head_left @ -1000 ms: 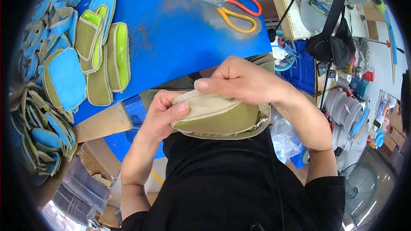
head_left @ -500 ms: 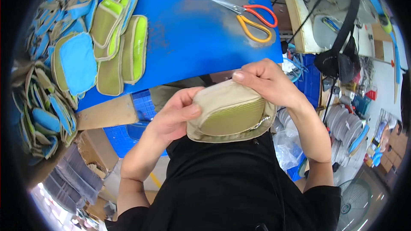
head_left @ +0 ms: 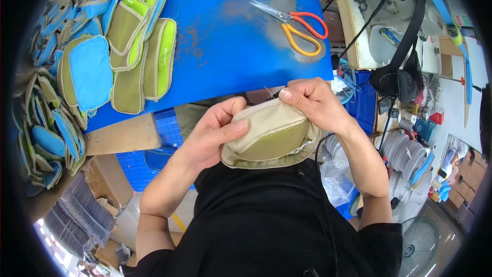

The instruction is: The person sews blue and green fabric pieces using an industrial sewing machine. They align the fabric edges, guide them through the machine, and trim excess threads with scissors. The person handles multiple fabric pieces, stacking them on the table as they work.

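Note:
A small beige fabric pouch [head_left: 279, 143] with an olive mesh panel is held in front of my black shirt, just off the near edge of the blue table. My left hand [head_left: 215, 133] grips its upper left corner, thumb on the near face. At the upper right, my right hand [head_left: 315, 105] pinches the edge between thumb and fingers. Loose thread ends stick up from the top seam beside my right thumb. The pouch's far side and the fingertips behind it are hidden. Scissors [head_left: 294, 28] with a red and a yellow handle lie partly open on the table.
Olive, lime and blue pouches [head_left: 136, 66] lie at the table's left, beside a larger heap [head_left: 77, 10]. More pouches [head_left: 51, 138] are stacked at the far left. A worktable [head_left: 353, 31] with a black strap hanging over it stands right. A fan [head_left: 417, 243] is at lower right.
The pouch has tipped and creased slightly, and my left thumb reaches further onto its face. Thread ends now show above its top seam. Both hands keep hold, and the whole view has shifted a little.

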The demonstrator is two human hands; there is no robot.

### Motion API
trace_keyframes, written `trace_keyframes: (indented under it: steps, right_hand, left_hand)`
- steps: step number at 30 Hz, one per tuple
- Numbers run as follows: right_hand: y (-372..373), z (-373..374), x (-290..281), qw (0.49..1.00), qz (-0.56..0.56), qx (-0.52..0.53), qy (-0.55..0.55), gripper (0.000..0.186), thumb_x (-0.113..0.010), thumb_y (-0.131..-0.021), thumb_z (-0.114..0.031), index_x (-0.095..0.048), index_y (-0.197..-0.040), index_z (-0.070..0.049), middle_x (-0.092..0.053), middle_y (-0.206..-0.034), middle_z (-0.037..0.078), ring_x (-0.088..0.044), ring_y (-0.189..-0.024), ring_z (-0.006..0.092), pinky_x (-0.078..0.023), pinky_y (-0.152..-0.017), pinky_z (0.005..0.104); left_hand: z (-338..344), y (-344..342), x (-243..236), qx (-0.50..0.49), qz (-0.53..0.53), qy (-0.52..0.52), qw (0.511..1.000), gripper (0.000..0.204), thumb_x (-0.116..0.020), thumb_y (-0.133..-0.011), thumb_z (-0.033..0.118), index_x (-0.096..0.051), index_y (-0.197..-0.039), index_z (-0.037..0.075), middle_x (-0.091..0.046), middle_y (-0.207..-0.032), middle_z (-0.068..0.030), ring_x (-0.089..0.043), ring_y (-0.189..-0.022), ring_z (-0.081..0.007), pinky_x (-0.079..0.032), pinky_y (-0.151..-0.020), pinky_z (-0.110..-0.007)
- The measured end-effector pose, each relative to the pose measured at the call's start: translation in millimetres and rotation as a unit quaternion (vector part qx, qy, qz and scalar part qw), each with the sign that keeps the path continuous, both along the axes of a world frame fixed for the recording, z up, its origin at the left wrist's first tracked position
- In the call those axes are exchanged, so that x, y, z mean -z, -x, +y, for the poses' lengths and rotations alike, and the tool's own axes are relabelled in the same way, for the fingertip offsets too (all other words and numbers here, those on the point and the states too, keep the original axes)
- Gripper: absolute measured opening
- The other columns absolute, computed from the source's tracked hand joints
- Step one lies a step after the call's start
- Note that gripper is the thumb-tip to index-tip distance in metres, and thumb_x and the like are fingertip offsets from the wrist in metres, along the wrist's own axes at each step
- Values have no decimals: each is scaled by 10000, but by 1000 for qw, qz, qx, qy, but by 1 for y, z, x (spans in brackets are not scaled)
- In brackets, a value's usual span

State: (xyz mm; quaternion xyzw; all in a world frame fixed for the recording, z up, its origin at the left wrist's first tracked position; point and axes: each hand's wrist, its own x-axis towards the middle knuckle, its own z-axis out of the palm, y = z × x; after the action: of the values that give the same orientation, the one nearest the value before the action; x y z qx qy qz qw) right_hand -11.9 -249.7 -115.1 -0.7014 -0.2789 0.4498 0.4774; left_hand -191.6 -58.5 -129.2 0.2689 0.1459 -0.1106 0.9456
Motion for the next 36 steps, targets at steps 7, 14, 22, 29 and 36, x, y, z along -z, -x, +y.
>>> trace_keyframes:
  steps: [7, 14, 22, 29, 36]
  right_hand:
    - [0, 2, -7, 1000, -22, -13, 15, 447, -671, -1032, -354, -691, -792, 23, -556, -632, 7, -464, -642, 54, -396, -545, 294]
    - [13, 22, -23, 997, -30, 46, -62, 386, -677, -1030, -305, -645, -806, 8, -527, -649, -26, -433, -637, 41, -370, -538, 279]
    - [5, 10, -29, 951, 163, 242, -104, 381, -640, -1057, -338, -616, -761, -100, -586, -676, -63, -471, -587, 32, -377, -544, 227]
    - [8, -7, 8, 890, 316, 310, -108, 336, -586, -1061, -407, -545, -833, -163, -587, -782, 1, -596, -733, 138, -481, -696, 299]
    - [6, -18, 23, 833, 431, 319, -139, 303, -622, -1043, -408, -645, -912, -136, -707, -908, 55, -701, -870, 172, -548, -778, 335]
  left_hand:
    - [-4, 0, -1, -23, 6, 2, 1000, 344, -761, -970, 204, -444, -844, 154, -598, -822, 49, -526, -723, -4, -420, -624, -186]
    - [-2, -25, -11, 25, -12, -173, 985, 324, -754, -980, 234, -477, -846, 130, -580, -829, 55, -490, -754, 7, -399, -628, -206]
    - [4, -36, -20, -39, -129, -517, 845, 240, -738, -945, 128, -675, -1144, 9, -657, -956, -21, -603, -929, -85, -484, -839, -253]
    - [-12, -31, -2, -110, -85, -466, 873, 227, -655, -1018, 130, -708, -1151, -47, -703, -936, -35, -612, -873, -71, -492, -775, -248]
    - [-11, -36, -5, -65, -41, -434, 898, 228, -658, -1034, 183, -722, -1051, -35, -697, -867, 5, -567, -798, -23, -473, -692, -227]
